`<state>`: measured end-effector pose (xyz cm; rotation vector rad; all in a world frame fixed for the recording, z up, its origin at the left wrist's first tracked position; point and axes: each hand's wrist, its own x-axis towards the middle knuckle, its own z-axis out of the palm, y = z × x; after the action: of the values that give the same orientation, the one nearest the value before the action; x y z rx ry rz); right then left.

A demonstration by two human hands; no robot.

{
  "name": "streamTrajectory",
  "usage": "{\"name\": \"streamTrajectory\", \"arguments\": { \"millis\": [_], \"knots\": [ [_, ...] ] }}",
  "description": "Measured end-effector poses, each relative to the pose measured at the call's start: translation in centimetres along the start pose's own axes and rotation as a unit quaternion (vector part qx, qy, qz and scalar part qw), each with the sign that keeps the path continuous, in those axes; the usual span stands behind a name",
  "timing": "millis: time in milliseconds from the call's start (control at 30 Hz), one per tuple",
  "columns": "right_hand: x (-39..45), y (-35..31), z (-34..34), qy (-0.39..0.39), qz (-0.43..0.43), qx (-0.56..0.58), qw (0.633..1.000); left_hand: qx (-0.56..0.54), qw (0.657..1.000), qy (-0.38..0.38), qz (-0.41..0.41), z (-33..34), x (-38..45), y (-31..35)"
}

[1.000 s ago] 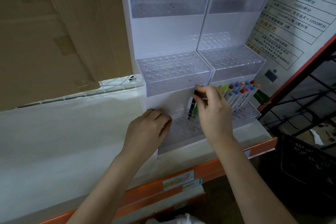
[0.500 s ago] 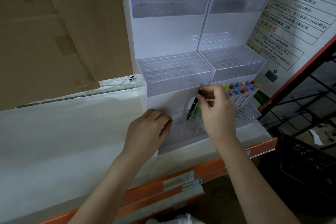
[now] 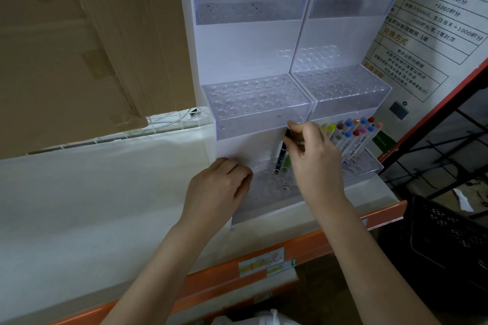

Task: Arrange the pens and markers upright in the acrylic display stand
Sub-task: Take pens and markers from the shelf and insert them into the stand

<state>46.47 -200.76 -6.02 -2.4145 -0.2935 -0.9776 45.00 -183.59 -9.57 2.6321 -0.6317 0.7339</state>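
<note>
A clear acrylic display stand (image 3: 253,103) with three stepped tiers of round holes stands on a white shelf. My right hand (image 3: 314,163) pinches the top of a black pen (image 3: 282,153) whose tip sits in a hole of the lowest left tier; a green pen (image 3: 285,163) stands just beside it. My left hand (image 3: 219,190) rests with curled fingers on the left edge of that lowest tier. Several markers with coloured caps (image 3: 353,134) stand upright in the lowest right tier.
The white shelf top (image 3: 105,192) has an orange front rail (image 3: 303,248) with a label. Brown cardboard (image 3: 79,47) leans behind on the left. A printed sign (image 3: 435,21) stands at the right, with a black plastic crate (image 3: 449,232) below.
My right hand has shifted slightly right and up with the black pen, which now stands a little steeper in its hole. My left hand has stayed put.
</note>
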Motion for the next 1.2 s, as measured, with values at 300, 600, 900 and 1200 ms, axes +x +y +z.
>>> {"name": "streamTrajectory", "arguments": {
  "millis": [300,600,900,1200],
  "knots": [
    [0.0,0.0,0.1,0.017,-0.003,-0.003,1.000,0.001,1.000,-0.011,0.000,0.0,0.1,0.0],
    [-0.3,0.3,0.5,0.017,0.008,-0.009,1.000,-0.001,1.000,-0.006,0.005,0.0,0.0,-0.1],
    [-0.3,0.0,-0.3,0.025,0.025,-0.002,0.999,-0.001,1.000,-0.005,0.008,-0.3,0.2,0.0],
    [-3.7,-0.8,-0.7,0.011,-0.017,-0.060,0.998,0.012,0.999,-0.011,0.029,-1.6,-0.3,-0.4]
  ]
}}
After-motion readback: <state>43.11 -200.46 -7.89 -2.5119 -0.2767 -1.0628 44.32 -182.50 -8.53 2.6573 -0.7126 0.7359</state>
